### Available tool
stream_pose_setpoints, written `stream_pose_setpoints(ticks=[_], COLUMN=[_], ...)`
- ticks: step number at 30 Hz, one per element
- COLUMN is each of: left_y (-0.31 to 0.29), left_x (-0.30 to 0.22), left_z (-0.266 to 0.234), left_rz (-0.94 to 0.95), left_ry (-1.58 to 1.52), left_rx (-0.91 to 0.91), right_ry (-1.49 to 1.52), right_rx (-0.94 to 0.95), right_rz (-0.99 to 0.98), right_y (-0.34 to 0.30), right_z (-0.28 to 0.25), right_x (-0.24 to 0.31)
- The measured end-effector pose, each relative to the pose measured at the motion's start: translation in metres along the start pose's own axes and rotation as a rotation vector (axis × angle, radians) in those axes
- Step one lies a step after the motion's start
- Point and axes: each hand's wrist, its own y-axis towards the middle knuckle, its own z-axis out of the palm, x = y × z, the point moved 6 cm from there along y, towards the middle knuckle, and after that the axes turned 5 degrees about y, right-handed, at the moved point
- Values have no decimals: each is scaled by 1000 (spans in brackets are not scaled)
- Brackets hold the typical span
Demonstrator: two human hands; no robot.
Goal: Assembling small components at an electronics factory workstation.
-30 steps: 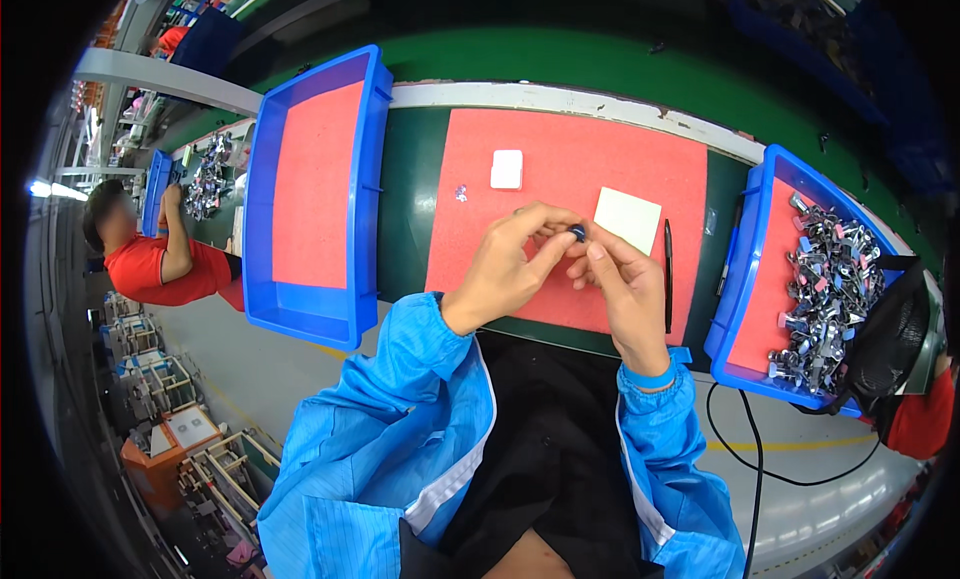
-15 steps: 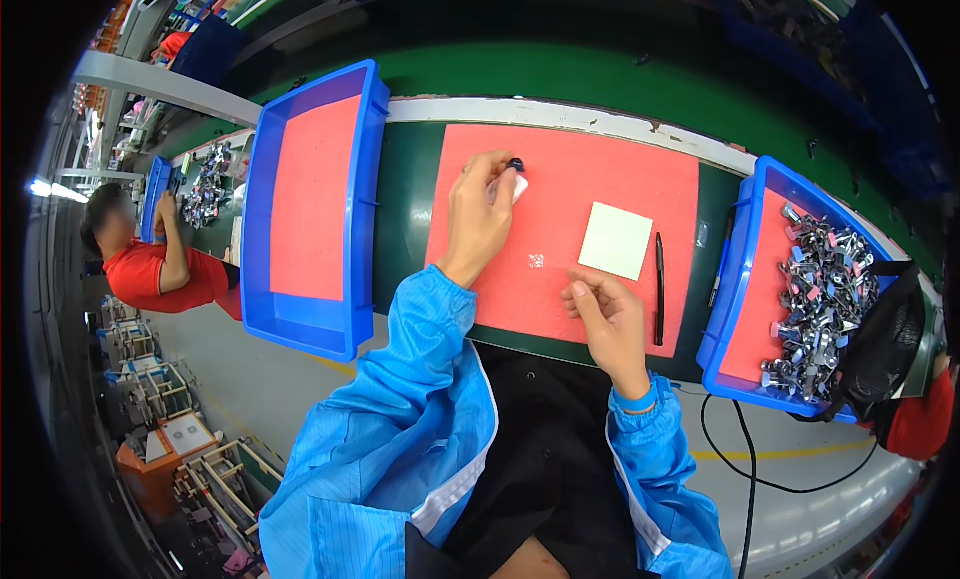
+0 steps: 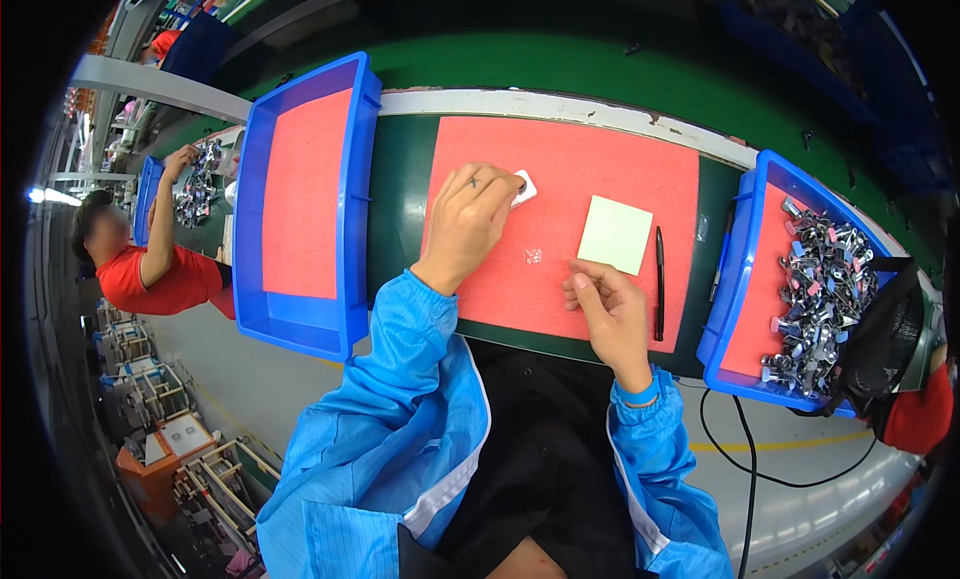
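My left hand (image 3: 468, 217) is over the left part of the red mat, fingers bent together, fingertips at a small white block (image 3: 527, 190). A dark bit shows at the fingertips against the block; what they pinch is mostly hidden. Just below the pale green sticky-note pad (image 3: 613, 235), my right hand (image 3: 611, 305) is closed, thumb against curled fingers. Anything between those fingers is too small to make out. Between the hands lies a little cluster of clear pieces (image 3: 533, 256). A black pen (image 3: 659, 283) lies right of the pad.
A blue tray (image 3: 357, 209) with a red lining stands left of the mat (image 3: 560, 149). Another blue tray (image 3: 730, 269) at the right holds many metal clip-like parts (image 3: 822, 289), with a black bag (image 3: 893, 344) beside it. A person in red (image 3: 165, 274) works at far left.
My left hand has shifted slightly down and left, and more of the white block shows beyond its fingertips. The right hand has barely moved. The person at left has raised an arm.
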Motion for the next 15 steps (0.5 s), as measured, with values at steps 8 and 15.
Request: stream_pose_setpoints(ticks=[8, 15], left_y=[-4, -15], left_x=[-1, -1], left_z=[-14, 2], left_rz=[-160, -187], left_ry=[-89, -196], left_rx=[26, 100], right_ry=[-22, -65], right_rx=[-13, -42], right_rz=[-27, -40], right_y=[-1, -12], right_z=[2, 0], right_x=[-2, 13])
